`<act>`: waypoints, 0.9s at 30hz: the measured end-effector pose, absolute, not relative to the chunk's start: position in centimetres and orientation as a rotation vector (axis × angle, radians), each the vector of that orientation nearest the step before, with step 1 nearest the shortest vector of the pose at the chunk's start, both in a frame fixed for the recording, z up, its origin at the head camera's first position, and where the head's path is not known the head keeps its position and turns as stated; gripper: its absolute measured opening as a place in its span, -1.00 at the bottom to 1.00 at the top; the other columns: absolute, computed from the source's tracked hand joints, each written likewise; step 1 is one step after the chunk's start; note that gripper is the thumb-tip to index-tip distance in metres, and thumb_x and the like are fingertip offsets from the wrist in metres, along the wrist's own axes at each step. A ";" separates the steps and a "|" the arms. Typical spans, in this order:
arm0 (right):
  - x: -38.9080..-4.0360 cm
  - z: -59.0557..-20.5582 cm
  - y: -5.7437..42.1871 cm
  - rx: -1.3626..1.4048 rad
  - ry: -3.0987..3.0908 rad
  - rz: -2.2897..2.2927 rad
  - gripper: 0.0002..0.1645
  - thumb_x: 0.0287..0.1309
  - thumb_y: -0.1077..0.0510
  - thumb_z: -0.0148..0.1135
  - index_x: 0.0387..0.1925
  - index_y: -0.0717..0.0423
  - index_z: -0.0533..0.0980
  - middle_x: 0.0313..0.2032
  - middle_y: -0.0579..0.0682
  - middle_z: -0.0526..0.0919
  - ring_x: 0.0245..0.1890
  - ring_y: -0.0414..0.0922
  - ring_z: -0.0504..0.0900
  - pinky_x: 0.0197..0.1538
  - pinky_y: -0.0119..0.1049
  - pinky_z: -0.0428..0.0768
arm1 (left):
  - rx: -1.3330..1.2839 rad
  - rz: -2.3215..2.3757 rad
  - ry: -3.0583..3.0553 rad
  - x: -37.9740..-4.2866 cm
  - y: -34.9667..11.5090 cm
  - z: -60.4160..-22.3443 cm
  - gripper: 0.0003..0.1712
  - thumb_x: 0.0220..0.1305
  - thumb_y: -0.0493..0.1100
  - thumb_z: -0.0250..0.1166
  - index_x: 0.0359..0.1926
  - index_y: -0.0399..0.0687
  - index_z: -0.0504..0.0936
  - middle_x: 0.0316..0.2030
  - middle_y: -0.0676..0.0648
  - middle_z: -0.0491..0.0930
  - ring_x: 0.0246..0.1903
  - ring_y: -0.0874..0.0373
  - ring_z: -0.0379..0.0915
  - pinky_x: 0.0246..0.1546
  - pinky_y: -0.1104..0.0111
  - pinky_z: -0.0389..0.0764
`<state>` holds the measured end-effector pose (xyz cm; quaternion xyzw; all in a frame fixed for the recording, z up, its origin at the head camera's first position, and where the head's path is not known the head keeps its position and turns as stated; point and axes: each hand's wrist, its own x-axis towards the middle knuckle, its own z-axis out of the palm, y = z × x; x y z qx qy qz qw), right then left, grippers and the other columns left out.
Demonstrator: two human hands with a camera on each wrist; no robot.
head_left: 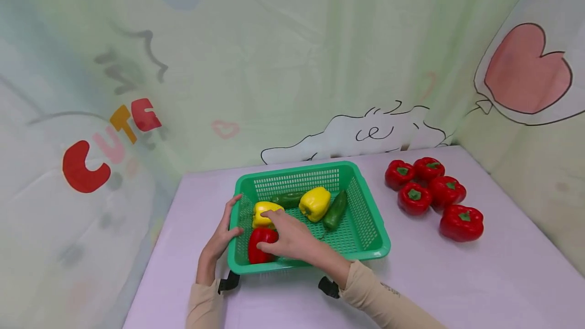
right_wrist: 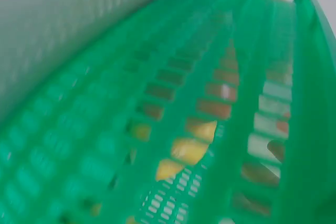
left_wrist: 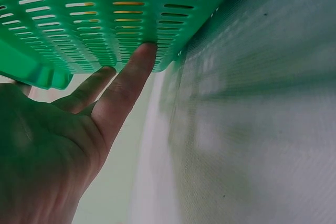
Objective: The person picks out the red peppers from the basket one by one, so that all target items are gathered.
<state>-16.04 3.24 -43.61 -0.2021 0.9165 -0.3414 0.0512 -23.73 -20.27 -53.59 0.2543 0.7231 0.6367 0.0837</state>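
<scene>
A green plastic basket (head_left: 292,267) holds a red bell pepper (head_left: 257,255), a yellow bell pepper (head_left: 260,208) at the left, another yellow bell pepper (head_left: 315,204) and green cucumber-like vegetables (head_left: 336,211). My left hand (head_left: 223,236) holds the basket's left side, its thumb over the rim. In the left wrist view, straight fingers (left_wrist: 123,90) rest on the slotted outer wall. Over the basket's left half, my right hand (head_left: 292,235) has its thumb across the red pepper and its fingers spread over the left yellow pepper. The right wrist view shows mostly the blurred basket wall (right_wrist: 210,77).
Several red bell peppers (head_left: 414,198) stand grouped on the pale tabletop (head_left: 429,278), right of the basket. A printed cloth (head_left: 292,75) hangs behind and along the sides of the table.
</scene>
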 end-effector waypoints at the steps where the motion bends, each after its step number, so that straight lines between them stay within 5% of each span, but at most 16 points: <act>1: -16.0 -43.7 2.9 -0.634 2.795 -1.000 -0.23 0.09 -0.12 0.35 0.28 0.11 0.40 0.15 0.12 0.52 -0.03 -0.01 0.54 -0.12 -0.14 0.60 | 0.762 1.896 2.158 -23.8 -20.2 -53.6 -0.04 0.09 -0.26 0.03 0.53 0.06 -0.08 0.46 -0.26 -0.02 0.22 -0.36 0.16 0.07 0.00 0.43; 6: -16.1 -44.2 1.8 -0.706 2.803 -0.848 -0.27 0.03 -0.06 0.43 0.21 0.13 0.44 -0.02 0.06 0.57 -0.12 -0.07 0.53 -0.28 -0.30 0.57 | 0.771 1.891 2.158 -23.9 -20.0 -53.5 -0.05 0.09 -0.25 0.04 0.53 0.05 -0.09 0.44 -0.27 -0.01 0.21 -0.38 0.17 0.07 0.00 0.43; 15: -16.1 -45.6 1.4 -0.664 2.817 -0.745 -0.28 -0.04 -0.01 0.51 0.15 0.14 0.47 -0.10 0.05 0.54 -0.18 -0.06 0.52 -0.31 -0.24 0.56 | 0.758 1.884 2.160 -23.5 -20.6 -53.6 -0.05 0.11 -0.23 0.06 0.53 0.04 -0.09 0.46 -0.27 -0.04 0.23 -0.39 0.15 0.09 -0.06 0.42; 27: -16.6 -46.1 2.1 -0.571 2.839 -0.835 -0.34 -0.01 0.02 0.48 0.13 0.13 0.49 -0.14 0.05 0.54 -0.22 -0.03 0.53 -0.30 -0.16 0.55 | 0.783 1.911 2.115 -24.0 -20.4 -53.5 -0.03 0.10 -0.27 0.05 0.54 0.05 -0.11 0.44 -0.31 -0.01 0.19 -0.38 0.21 0.02 0.12 0.52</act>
